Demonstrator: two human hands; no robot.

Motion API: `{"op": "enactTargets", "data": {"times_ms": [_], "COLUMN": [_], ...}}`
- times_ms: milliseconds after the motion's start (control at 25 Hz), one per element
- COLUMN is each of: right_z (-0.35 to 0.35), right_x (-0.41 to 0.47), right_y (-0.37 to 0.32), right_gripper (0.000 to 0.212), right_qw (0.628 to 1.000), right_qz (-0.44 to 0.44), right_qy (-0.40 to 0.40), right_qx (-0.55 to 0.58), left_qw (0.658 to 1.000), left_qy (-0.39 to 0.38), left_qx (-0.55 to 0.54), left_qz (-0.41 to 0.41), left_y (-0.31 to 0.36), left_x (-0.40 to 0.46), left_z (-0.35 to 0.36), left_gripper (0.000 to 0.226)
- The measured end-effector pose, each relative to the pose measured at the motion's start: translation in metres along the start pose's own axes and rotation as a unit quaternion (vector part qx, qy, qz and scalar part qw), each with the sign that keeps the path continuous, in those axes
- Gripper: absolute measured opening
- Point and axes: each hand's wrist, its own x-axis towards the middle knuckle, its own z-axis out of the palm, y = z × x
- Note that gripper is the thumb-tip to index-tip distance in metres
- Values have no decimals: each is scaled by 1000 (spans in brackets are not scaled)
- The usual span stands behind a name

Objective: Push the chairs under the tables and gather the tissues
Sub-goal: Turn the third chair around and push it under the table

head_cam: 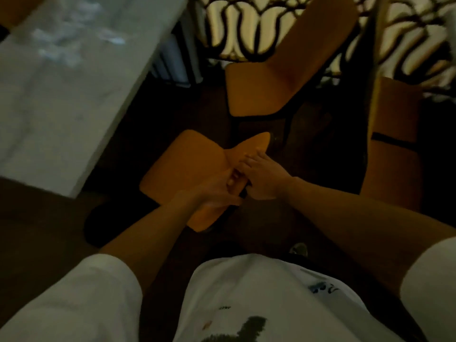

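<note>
Dim light, so detail is limited. Both hands sit on the top edge of the near chair's point(187, 166) backrest: left hand point(217, 191) w/ fingers curled over the edge, right hand point(261, 176) laid just beside it, fingers wrapped over the same rim, so each grip is clamped on the backrest, the two hands touching. The chair stands on the dark floor, seat pointing toward the white table point(49, 107) at left, not yet tucked under it. A second orange chair point(261, 92) stands beyond, near the patterned rug point(246, 28), also apart from the table. On the table, pale crumpled bits look like the tissues point(71, 43) (blurred, can't count them). Handling, as a guess: chair is a stiff molded shell on thin dark legs, prob. light enough to slide w/ two hands, but legs may drag or catch on the floor, so push low and level rather than tipping it. Top of the backrest is the sensible hold; hands spread wider would steer it better. Tissues are soft, near weightless, easy to pinch up, likely to scatter if brushed.
</note>
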Motion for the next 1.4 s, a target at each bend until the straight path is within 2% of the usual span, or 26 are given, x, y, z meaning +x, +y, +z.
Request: {"op": "enactTargets", "data": {"times_ms": [120, 240, 320, 440, 520, 640, 720, 800, 880, 920, 1000, 1240, 1400], "right_z": [0, -3, -7, -9, -8, -5, -11, -17, -17, -16, -14, -13, -13], "right_x": [-1, 4, 11, 21, 26, 34, 44, 55, 63, 66, 69, 76, 83], "right_y": [25, 39, 44, 52, 56, 64, 72, 80, 86, 88, 89, 93, 93], "right_gripper": [78, 69, 63, 65, 67, 70, 72, 76, 76, 72, 62, 38, 32], "right_qw": [994, 988, 988, 988, 987, 983, 979, 970, 959, 955, 950, 940, 938], "right_qz": [-61, -97, -94, -84, -95, -112, -127, -162, -209, -221, -234, -293, -309], "right_qy": [-28, -24, -27, -46, -42, -41, -51, -68, -69, -75, -80, -25, -17], "right_qx": [-85, -120, -123, -119, -123, -142, -153, -168, -181, -184, -190, -174, -158], "left_qw": [992, 984, 968, 964, 956, 931, 907, 892, 893, 895, 899, 918, 920], "left_qy": [42, 123, 166, 179, 213, 262, 273, 274, 282, 286, 285, 265, 262], "left_qx": [-83, 10, 71, 31, 53, 94, 125, 125, 75, 55, 49, 49, 65], "left_qz": [-87, -127, -172, -193, -197, -239, -297, -336, -343, -338, -330, -291, -285], "left_y": [6, 14, 16, 17, 20, 28, 34, 38, 40, 41, 41, 35, 32], "left_x": [-8, -7, -1, 2, 2, 5, 9, 10, 13, 13, 11, 7, 6], "left_z": [22, 65, 75, 74, 76, 82, 85, 86, 86, 86, 84, 75, 68], "left_gripper": [87, 88, 78, 56, 47, 46, 54, 42, 21, 18, 18, 24, 23]}}
